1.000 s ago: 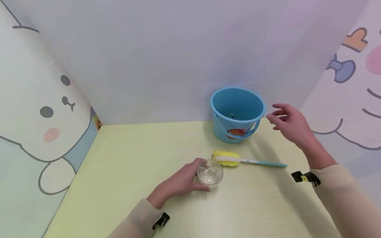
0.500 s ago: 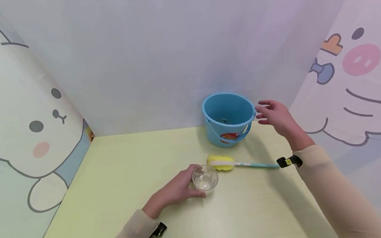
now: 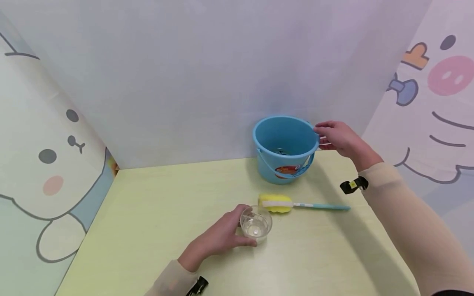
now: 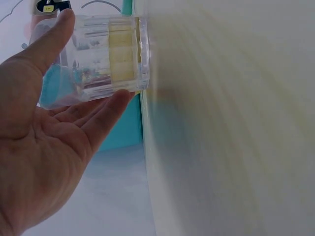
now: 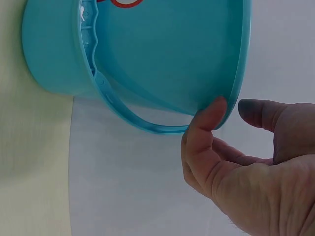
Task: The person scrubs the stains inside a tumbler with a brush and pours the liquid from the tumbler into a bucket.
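Note:
My left hand (image 3: 226, 232) curls its fingers and thumb round a clear plastic-looking cup (image 3: 256, 224) near the front of the table. In the left wrist view the cup (image 4: 106, 61) has its base against the tabletop. A blue bucket (image 3: 268, 160) stands upright at the back right. My right hand (image 3: 340, 137) is at the right side of its rim. In the right wrist view the bent fingers (image 5: 202, 142) reach the rim's outer side, while the thumb sits just off the rim. Something dark lies inside the bucket, too small to tell.
A yellow sponge brush (image 3: 275, 203) with a blue and white handle (image 3: 326, 206) lies on the table between cup and bucket. The bucket's handle (image 5: 130, 115) hangs down its front. A pale wall (image 3: 177, 90) rises behind the table.
My right hand has moved left to the bucket's rim, and its thumb and fingers have drawn closer together. The head view has shifted slightly. The left hand keeps its hold on the cup.

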Demonstrator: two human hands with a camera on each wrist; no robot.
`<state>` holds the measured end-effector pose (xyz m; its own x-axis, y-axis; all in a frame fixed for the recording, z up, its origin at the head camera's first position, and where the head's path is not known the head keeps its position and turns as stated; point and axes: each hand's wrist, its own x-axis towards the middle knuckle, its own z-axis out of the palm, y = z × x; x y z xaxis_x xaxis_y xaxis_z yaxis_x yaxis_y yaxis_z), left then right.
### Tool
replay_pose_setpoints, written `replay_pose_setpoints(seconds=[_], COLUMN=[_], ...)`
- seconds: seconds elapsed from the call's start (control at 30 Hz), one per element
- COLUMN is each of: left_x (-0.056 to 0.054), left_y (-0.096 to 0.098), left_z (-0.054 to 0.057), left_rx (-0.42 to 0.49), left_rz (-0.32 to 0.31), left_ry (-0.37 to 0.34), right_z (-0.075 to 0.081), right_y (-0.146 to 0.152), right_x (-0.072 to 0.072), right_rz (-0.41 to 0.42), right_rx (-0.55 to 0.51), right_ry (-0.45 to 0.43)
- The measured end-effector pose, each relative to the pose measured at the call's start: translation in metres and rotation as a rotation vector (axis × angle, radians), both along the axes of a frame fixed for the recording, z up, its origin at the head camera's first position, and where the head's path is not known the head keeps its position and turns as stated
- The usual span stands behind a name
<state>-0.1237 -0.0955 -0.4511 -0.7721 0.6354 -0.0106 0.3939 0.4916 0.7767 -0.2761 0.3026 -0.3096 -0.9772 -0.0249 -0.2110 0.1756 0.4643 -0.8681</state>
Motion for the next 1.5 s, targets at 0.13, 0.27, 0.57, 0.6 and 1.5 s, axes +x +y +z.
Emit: replay_pose_setpoints(seconds=[0.13,0.27,0.57,0.6,1.5], left_x=[-0.001,-0.001,-0.002,-0.002,-0.004], left_y=[0.001,0.002,0.002,0.002,0.0], left_z=[0.0,0.0,0.003,0.003,0.004], left_rx=[0.0,-0.003,-0.01,-0.009,0.069], left_rz=[-0.003,-0.005,-0.002,-0.002,-0.004], left_ry=[0.004,0.008,0.011,0.011,0.001], right_z=[0.0,-0.001,-0.003,-0.003,-0.013], right_y=[0.0,0.001,0.003,0.003,-0.001], right_x=[-0.003,-0.004,-0.008,-0.008,-0.007], right_rz=[0.004,0.009,0.019,0.017,-0.047], right_rx=[-0.014,-0.021,-0.041,-0.046,-0.15], right_ry=[-0.014,-0.015,-0.011,-0.012,0.01])
